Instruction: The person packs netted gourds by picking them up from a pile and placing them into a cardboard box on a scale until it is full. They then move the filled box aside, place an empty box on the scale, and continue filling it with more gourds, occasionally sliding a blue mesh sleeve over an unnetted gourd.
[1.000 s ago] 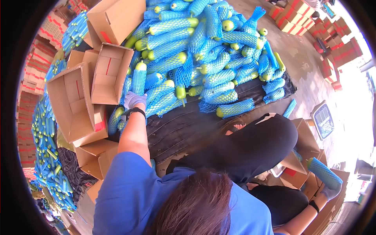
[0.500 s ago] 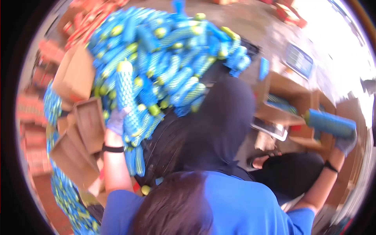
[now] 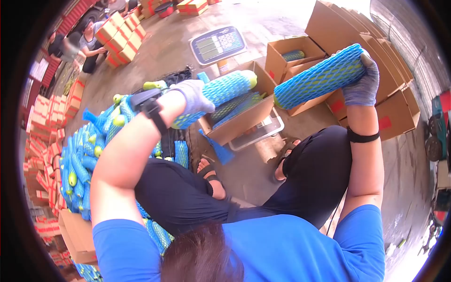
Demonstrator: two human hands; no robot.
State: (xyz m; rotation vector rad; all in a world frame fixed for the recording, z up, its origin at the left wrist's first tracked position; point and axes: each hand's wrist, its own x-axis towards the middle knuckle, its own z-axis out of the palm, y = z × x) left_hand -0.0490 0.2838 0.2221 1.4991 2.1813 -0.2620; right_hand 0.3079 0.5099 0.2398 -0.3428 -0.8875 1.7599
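My left hand, in a pale glove, is closed around a long green gourd in a light-blue foam net, held over an open cardboard box. Inside that box lie netted gourds. Raised on the right, my gloved right hand grips a second gourd in a darker blue net, its green end pointing left toward the box. The box rests on a scale platform, and the scale's display stands behind it.
A heap of netted gourds spreads at my left. Another open box holds a gourd; flattened or upright cartons stand at right. Far left, people are beside stacked taped boxes.
My view has swung right toward the scale. My left hand has carried a netted gourd from the heap to above the box. My right hand still holds its gourd, now beside the box.
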